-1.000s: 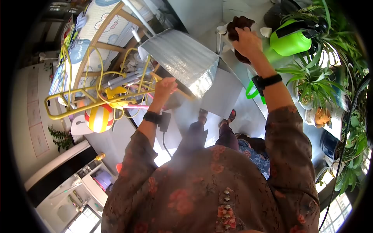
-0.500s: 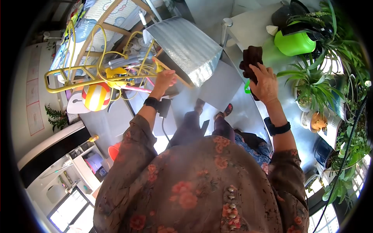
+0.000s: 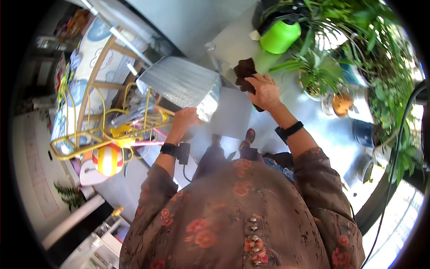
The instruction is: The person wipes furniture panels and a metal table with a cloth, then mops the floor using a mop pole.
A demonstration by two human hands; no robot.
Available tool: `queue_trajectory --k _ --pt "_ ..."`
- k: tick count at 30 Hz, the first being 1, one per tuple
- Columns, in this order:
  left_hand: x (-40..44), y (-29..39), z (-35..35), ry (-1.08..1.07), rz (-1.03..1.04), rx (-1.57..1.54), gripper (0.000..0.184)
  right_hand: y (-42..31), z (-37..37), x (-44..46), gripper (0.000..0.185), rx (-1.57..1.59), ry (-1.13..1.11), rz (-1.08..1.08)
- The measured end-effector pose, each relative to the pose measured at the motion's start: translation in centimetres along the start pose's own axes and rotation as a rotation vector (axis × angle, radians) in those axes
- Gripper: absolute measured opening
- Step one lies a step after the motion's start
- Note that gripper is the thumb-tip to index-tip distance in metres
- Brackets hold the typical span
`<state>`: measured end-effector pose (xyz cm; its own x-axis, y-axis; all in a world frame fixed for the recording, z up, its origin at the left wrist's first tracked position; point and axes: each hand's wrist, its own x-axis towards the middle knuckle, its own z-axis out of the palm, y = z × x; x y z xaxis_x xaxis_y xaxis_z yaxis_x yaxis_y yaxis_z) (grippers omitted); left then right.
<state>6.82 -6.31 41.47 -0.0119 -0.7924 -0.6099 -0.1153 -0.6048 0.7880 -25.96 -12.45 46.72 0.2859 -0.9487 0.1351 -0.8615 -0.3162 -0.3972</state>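
My right hand (image 3: pixel 266 93) grips a dark brown, crumpled cloth-like thing (image 3: pixel 245 75), its thumb and fingers on the near end. A small bit of bright green shows just below that hand. Off to the left, my left hand (image 3: pixel 184 119) is closed with fingers curled, at the lower edge of a silver foil-covered box (image 3: pixel 181 83). Whether those fingers hold anything is hidden. Both wrists wear black bands, and a small dark device sits by the left one.
A yellow wire rack (image 3: pixel 80 143) with a striped ball (image 3: pixel 107 159) stands left. To the right are a green bottle (image 3: pixel 281 37), a spiky potted plant (image 3: pixel 313 71) and more pots. My feet are on the grey floor below.
The view has swung, so the rack, bottle and plants sit further left. The brown thing stays with my right hand. My left hand is now closer to the foil-covered box.
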Motion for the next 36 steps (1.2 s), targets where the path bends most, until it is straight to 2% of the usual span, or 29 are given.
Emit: queue_trajectory --k 1,3,4,5,7,8,9,10,11,12,13,15,17,19,20,22,23,25,26,29,30,31,32,33,34,36 --pt "0.2 -0.2 -0.3 -0.041 0.014 0.015 0.026 -0.2 0.2 -0.3 0.043 -0.022 0.020 0.035" --pt "0.8 -0.7 -1.5 -0.172 0.177 0.244 0.029 -0.6 0.3 -0.8 0.037 -0.026 0.078 0.055" --pt "0.7 0.1 -1.9 -0.294 0.110 -0.063 0.030 -1.1 0.0 -1.3 0.039 -0.005 0.018 0.129" --pt "0.3 0.9 -2.4 -0.219 0.107 0.186 0.030 -1.4 -0.4 -2.0 0.039 -0.026 0.044 0.153" --pt "0.1 2.3 -3.9 -0.252 0.213 0.336 0.029 -2.2 -0.5 -3.7 0.042 0.117 -0.012 0.288" --pt "0.3 3.2 -4.3 -0.277 0.232 0.343 0.029 -2.1 -0.3 -4.8 0.042 0.351 -0.019 0.369" --pt "-0.2 4.5 -4.7 -0.264 0.171 0.321 0.028 -2.5 -0.8 -6.0 0.042 0.340 0.000 0.388" --pt "-0.6 5.3 -5.1 -0.250 0.104 0.302 0.027 -3.2 -1.1 -7.3 0.041 0.533 0.038 0.489" --pt "-0.5 5.6 -5.6 -0.269 0.101 0.311 0.027 -3.9 -1.2 -8.6 0.041 0.731 0.071 0.586" --pt "0.0 5.9 -5.9 -0.319 0.192 0.392 0.027 -4.7 -1.5 -9.7 0.042 0.963 0.131 0.627" --pt "0.0 6.7 -6.1 -0.370 0.279 0.474 0.026 -4.9 -2.2 -10.7 0.041 1.035 0.058 0.733" --pt "0.1 7.8 -5.0 -0.456 0.293 0.522 0.026 -6.6 -2.5 -12.5 0.043 1.311 0.239 0.792" --pt "0.0 8.4 -2.8 -0.681 0.220 0.496 0.033 -9.1 -3.4 -13.2 0.043 1.341 0.300 0.818" --pt "-1.4 8.5 0.4 -0.908 0.115 0.351 0.044 -11.8 -3.8 -13.2 0.047 1.106 0.346 0.695" --pt "-2.7 8.5 2.0 -0.926 0.113 0.361 0.044 -13.0 -3.2 -13.3 0.053 1.117 0.372 0.708" --pt "-5.4 8.1 5.3 -1.170 -0.050 -0.093 0.055 -14.9 -2.7 -13.1 0.062 1.009 0.313 0.533" --pt "-6.4 7.7 6.5 -1.204 -0.069 -0.194 0.056 -15.9 -2.4 -13.2 0.064 0.919 0.296 0.450" --pt "-5.8 6.4 6.8 -1.145 0.044 0.062 0.053 -17.5 -3.6 -13.8 0.065 0.610 0.149 0.319" --pt "-5.9 5.9 6.8 -1.172 -0.038 -0.005 0.050 -17.7 -3.7 -14.7 0.061 0.459 0.094 0.356" --pt "-6.5 4.7 6.5 -1.143 -0.045 -0.021 0.044 -17.9 -8.2 -16.7 0.055 0.439 0.071 0.475" --pt "-6.7 4.5 6.4 -1.158 -0.046 -0.011 0.044 -18.6 -11.3 -17.4 0.047 0.529 0.197 0.476" --pt "-6.8 4.1 6.1 -1.116 -0.099 0.000 0.043 -19.2 -14.7 -18.3 0.047 0.508 0.245 0.440" --pt "-7.0 3.8 6.0 -1.072 -0.150 0.012 0.042 -19.7 -16.8 -19.4 0.048 0.718 0.415 0.396" --pt "-7.4 3.7 6.0 -1.083 -0.153 0.025 0.042 -21.2 -20.0 -20.2 0.052 0.724 0.580 0.316" --pt "-7.9 3.6 6.2 -1.038 -0.152 0.060 0.041 -22.6 -22.9 -21.5 0.065 0.672 0.676 0.258" --pt "-7.6 2.5 6.4 -0.986 -0.165 0.143 0.040 -23.5 -27.7 -24.4 0.105 0.517 0.753 -0.122"
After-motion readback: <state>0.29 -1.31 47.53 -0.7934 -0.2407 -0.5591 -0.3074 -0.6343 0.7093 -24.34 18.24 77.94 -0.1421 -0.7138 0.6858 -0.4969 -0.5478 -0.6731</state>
